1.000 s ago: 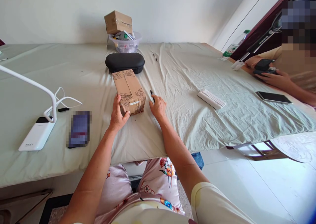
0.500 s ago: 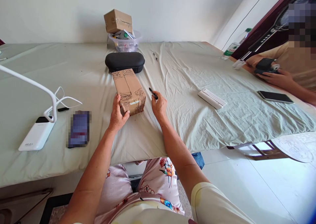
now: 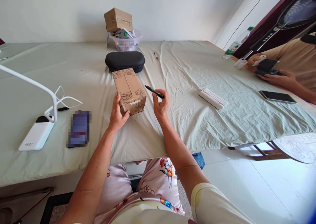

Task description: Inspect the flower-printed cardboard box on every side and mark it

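A brown cardboard box (image 3: 128,85) lies on the cloth-covered table, with black scribbles near its corners and a small printed strip on its near face. My left hand (image 3: 118,113) grips the box's near left corner, thumb on the near face and fingers along the side. To the right of the box, my right hand (image 3: 161,103) holds a black marker pen (image 3: 150,89) between thumb and fingers. The pen's tip points up and left, apart from the box. Touching or close behind the box's far end is a black zip case (image 3: 125,61).
A clear plastic basin (image 3: 125,43) of odds and ends stands by the wall, near another cardboard box (image 3: 118,19). At left are a white power bank (image 3: 37,135) and a phone (image 3: 79,128). A white slab (image 3: 212,98) lies right; a person's hands (image 3: 278,77) hold a black device.
The marker in my right hand has swung and now sticks out further toward the box. My right hand has shifted slightly right. My left hand and the box stay put.
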Demonstrator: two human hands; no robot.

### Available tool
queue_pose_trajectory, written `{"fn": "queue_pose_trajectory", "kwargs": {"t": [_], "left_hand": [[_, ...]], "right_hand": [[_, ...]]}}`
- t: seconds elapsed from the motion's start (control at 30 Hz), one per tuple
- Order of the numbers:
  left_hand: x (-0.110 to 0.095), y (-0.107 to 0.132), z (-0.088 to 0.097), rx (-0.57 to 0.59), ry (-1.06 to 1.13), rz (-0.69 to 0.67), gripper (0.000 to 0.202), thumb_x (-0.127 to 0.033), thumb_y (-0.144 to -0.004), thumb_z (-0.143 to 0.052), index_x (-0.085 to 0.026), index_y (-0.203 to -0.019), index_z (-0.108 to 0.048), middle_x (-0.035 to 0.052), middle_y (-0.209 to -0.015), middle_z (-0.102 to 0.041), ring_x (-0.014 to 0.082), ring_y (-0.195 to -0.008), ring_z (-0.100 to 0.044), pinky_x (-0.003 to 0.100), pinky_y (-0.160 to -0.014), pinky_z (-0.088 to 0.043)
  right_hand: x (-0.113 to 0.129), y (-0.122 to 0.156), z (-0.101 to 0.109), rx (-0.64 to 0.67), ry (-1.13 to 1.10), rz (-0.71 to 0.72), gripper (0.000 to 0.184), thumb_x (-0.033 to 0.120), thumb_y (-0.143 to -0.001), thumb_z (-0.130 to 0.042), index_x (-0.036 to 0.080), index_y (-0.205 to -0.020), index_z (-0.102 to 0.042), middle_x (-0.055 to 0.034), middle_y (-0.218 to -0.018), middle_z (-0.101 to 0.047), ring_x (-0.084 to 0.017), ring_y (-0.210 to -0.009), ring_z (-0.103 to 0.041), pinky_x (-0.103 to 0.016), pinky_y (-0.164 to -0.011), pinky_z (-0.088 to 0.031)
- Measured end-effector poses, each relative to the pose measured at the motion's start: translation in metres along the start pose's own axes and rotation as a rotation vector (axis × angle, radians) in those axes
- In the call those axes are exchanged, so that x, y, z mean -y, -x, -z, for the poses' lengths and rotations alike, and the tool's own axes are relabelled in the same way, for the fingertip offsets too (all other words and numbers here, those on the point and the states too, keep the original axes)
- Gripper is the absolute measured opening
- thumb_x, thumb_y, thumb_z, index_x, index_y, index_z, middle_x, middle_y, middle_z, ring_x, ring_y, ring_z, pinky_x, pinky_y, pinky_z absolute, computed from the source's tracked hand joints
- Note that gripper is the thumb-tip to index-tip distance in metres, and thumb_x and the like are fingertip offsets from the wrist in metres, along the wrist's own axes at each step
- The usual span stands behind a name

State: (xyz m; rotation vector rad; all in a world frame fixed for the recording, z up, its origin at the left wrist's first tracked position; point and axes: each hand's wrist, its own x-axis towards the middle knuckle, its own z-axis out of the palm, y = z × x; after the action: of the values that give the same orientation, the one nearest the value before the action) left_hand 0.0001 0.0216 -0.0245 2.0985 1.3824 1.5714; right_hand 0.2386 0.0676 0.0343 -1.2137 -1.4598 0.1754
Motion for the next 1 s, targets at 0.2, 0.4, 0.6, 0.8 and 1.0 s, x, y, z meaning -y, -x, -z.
{"fn": "queue_pose_trajectory", "kwargs": {"t": [0.2, 0.4, 0.6, 0.8, 1.0], "left_hand": [[0.002, 0.000, 0.000, -0.007, -0.010, -0.008, 0.096, -0.030, -0.094, -0.071, -0.028, -0.172, -0.015, 0.0169, -0.177, -0.029, 0.0315, -0.166, -0.030, 0.051, -0.136, -0.029], [0.003, 0.001, -0.002, 0.006, 0.039, 0.021, 0.097, -0.037, -0.094, -0.073, -0.030, -0.171, -0.014, 0.0171, -0.178, -0.028, 0.0314, -0.167, -0.028, 0.051, -0.135, -0.031], [0.003, 0.001, -0.001, 0.035, 0.078, 0.080, 0.100, -0.055, -0.094, -0.072, -0.033, -0.171, -0.012, 0.0149, -0.179, -0.025, 0.0321, -0.168, -0.026, 0.051, -0.129, -0.043], [0.001, -0.001, 0.002, 0.054, 0.081, 0.079, 0.096, -0.060, -0.095, -0.069, -0.036, -0.170, -0.015, 0.0116, -0.179, -0.027, 0.0346, -0.167, -0.028, 0.053, -0.123, -0.051], [-0.005, -0.002, 0.008, 0.027, 0.019, 0.059, 0.096, -0.051, -0.092, -0.077, -0.030, -0.169, -0.024, 0.0074, -0.177, -0.035, 0.0326, -0.166, -0.030, 0.052, -0.139, -0.032]], "right_hand": [[-0.003, 0.003, -0.012, -0.003, -0.273, -0.016, 0.033, 0.044, -0.110, -0.036, 0.029, -0.137, -0.048, -0.0144, -0.144, -0.064, -0.020, -0.110, -0.077, -0.040, -0.092, -0.061], [0.004, 0.005, -0.013, -0.100, -0.462, 0.070, 0.028, 0.047, -0.109, -0.043, 0.032, -0.134, -0.046, -0.0129, -0.144, -0.063, -0.022, -0.115, -0.076, -0.046, -0.098, -0.063], [0.026, 0.016, -0.006, -0.106, -0.484, 0.203, 0.028, 0.049, -0.110, -0.045, 0.036, -0.134, -0.051, -0.0096, -0.141, -0.060, -0.024, -0.119, -0.075, -0.051, -0.099, -0.065], [0.049, 0.036, 0.005, 0.061, -0.555, 0.401, 0.028, 0.055, -0.107, -0.046, 0.034, -0.122, -0.058, -0.0081, -0.121, -0.069, -0.025, -0.114, -0.075, -0.049, -0.093, -0.068], [0.052, 0.045, 0.003, 0.312, -0.533, 0.591, 0.022, 0.041, -0.104, -0.058, 0.031, -0.123, -0.061, -0.0073, -0.116, -0.075, -0.022, -0.108, -0.077, -0.043, -0.095, -0.067]]}}
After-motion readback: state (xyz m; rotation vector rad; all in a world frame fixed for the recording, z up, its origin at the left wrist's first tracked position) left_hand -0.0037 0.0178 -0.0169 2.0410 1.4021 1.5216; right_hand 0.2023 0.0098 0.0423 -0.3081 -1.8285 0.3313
